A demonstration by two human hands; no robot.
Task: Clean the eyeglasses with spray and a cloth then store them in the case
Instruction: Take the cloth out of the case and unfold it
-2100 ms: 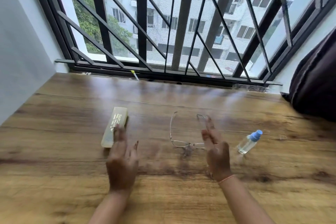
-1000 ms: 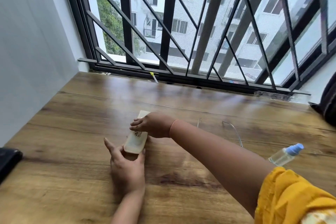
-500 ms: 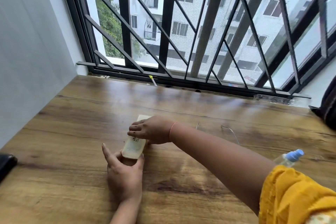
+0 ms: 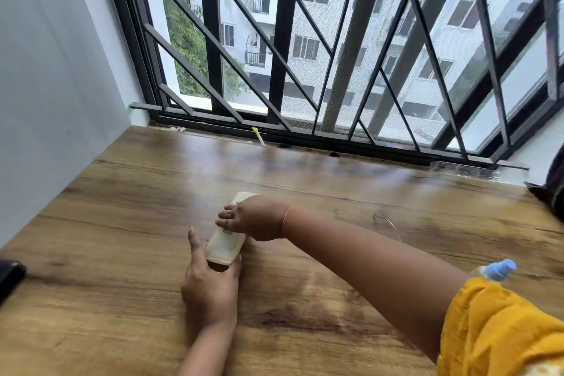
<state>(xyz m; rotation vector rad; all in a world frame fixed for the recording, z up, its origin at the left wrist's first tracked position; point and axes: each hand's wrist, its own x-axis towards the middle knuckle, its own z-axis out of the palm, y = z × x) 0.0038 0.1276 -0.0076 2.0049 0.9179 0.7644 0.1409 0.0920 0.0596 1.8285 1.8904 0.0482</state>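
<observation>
A pale yellow eyeglass case (image 4: 226, 243) lies lengthwise on the wooden table (image 4: 122, 223). My left hand (image 4: 210, 281) holds its near end between thumb and fingers. Reaching across from the right, my right hand (image 4: 253, 217) grips the case's middle, fingers curled over its top. The eyeglasses (image 4: 387, 223) lie to the right behind my forearm, with only thin wire temple ends showing. A clear spray bottle with a blue cap (image 4: 496, 270) lies at the right, partly hidden by my yellow sleeve. No cloth is visible.
A barred window (image 4: 305, 55) runs along the table's far edge, with a white wall (image 4: 45, 85) on the left. A black object (image 4: 10, 278) sits at the left edge and dark fabric (image 4: 552, 186) at the far right.
Both hands moved from the glasses to the case. The left hand took its near end and the right hand crossed over onto its top. The view turned left.
</observation>
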